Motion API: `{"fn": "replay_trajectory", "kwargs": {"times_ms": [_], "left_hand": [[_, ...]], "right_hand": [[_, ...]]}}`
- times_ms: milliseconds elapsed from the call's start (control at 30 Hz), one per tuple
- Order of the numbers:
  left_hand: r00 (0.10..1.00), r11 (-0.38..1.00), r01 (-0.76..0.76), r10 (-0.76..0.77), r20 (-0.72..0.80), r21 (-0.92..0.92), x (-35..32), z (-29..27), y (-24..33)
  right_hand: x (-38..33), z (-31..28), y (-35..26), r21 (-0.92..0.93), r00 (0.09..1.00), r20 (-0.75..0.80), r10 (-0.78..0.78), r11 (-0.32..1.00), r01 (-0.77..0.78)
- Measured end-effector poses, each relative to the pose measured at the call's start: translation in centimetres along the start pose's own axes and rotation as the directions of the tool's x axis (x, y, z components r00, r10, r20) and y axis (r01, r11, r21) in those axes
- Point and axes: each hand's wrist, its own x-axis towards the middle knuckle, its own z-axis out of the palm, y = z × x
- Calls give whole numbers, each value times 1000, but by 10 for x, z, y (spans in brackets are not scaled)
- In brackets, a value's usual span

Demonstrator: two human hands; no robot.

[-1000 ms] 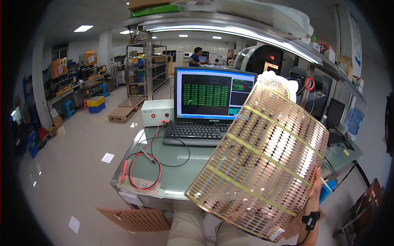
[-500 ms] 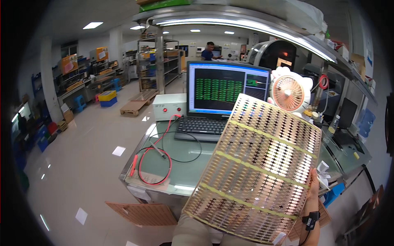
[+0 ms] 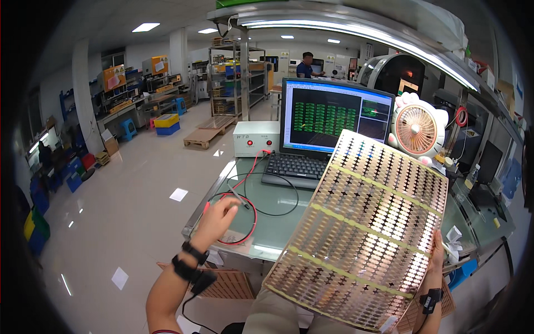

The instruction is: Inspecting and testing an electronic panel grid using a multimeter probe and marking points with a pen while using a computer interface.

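We see our right hand (image 3: 435, 261) holding a large, flexible, copper-coloured perforated sheet crossed by yellow strips (image 3: 364, 228) by its right edge, the grip closed on that edge; the sheet stands tilted between us and the glass-topped worktop (image 3: 278, 222), covering the worktop's right half and hanging out past its near edge over our lap. Our left hand (image 3: 218, 214) reaches over the worktop's near left corner, fingers curled around a thin probe (image 3: 236, 196) joined to the red and black test leads (image 3: 245, 220) looped there; we cannot tell how firmly that grip closes. The leads run back to a small grey box with red lamps (image 3: 255, 138). Beside it stand a black keyboard (image 3: 292, 167) and a monitor with green patterns (image 3: 334, 117), with a pink desk fan (image 3: 418, 129) just right. Left of the worktop the pale floor (image 3: 128, 200) lies wide open as far as a wooden pallet (image 3: 208, 133). A blue crate holding a yellow tray (image 3: 167, 123) stands farther back.
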Motion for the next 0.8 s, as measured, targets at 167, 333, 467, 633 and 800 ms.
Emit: {"fn": "replay_trajectory", "kwargs": {"times_ms": [167,333,467,633,800], "left_hand": [[989,871,97,-137,48,481,42,27,-46],[979,727,165,-203,-20,666,57,36,-55],[991,605,126,-34,-132,787,48,27,-97],[982,579,176,-44,-185,796,37,-8,-112],[978,632,196,-183,-101,750,40,-20,-165]], "right_hand": [[5,6,8,-33,998,-44,-35,999,34],[5,-2,7,-87,996,-85,-16,996,8],[9,-4,10,-120,985,-170,21,992,-42],[30,5,29,-195,997,-61,53,979,-64],[52,24,38,-68,993,61,101,993,-97]]}}
